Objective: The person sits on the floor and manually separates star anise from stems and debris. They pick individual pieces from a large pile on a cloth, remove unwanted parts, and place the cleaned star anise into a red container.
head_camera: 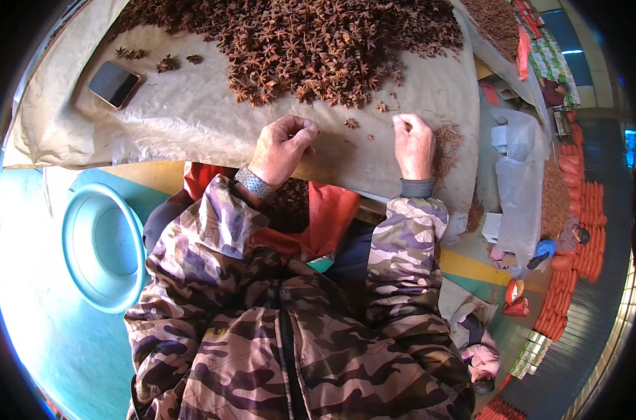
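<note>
Over the near edge of the covered table, my left hand (pixel 286 147) has its fingers curled and its thumb against them; nothing shows in its grip. My right hand (pixel 415 142) is also closed, thumb and forefinger together, and I see nothing held there, though its palm is hidden. Between the hands lies a single star anise (pixel 351 123) with a small fragment (pixel 370 137) beside it. Another star anise (pixel 381 106) rests just beyond, close to my right fingertips. A large heap of dried star anise (pixel 307 52) spreads across the far part of the sheet (pixel 181 115).
A smartphone (pixel 114 84) lies on the left, near a few loose star anise (pixel 168 63). Stem debris (pixel 446 147) gathers right of my right hand. Below the table edge is an open red sack (pixel 328 212). A turquoise basin (pixel 105 247) stands left; people (pixel 481 352) sit at right.
</note>
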Demonstrator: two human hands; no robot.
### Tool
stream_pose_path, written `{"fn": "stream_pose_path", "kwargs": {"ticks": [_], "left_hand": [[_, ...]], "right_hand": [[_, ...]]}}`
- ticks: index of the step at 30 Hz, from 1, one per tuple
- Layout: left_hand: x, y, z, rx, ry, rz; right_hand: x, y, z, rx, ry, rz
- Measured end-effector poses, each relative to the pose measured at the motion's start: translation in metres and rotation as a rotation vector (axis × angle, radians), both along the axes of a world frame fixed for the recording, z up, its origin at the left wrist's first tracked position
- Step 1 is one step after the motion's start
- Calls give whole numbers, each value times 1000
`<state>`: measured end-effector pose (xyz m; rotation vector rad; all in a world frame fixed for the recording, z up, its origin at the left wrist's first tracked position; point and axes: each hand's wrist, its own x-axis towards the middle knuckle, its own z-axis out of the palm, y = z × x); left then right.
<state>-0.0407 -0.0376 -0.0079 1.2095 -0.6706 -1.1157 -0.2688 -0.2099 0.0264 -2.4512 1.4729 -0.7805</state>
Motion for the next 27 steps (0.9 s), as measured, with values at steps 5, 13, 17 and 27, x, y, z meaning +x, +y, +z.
{"fn": "stream_pose_path", "kwargs": {"ticks": [5,13,17,27], "left_hand": [[0,3,-3,-52,-289,21],[3,7,1,-114,-844,88],[5,11,9,-92,-1067,77],[-12,9,3,-244,-1194,-86]], "right_hand": [[10,10,5,-244,39,41],[68,55,-5,-12,-62,454],[73,70,0,180,-154,570],[66,3,-13,-224,73,313]]}}
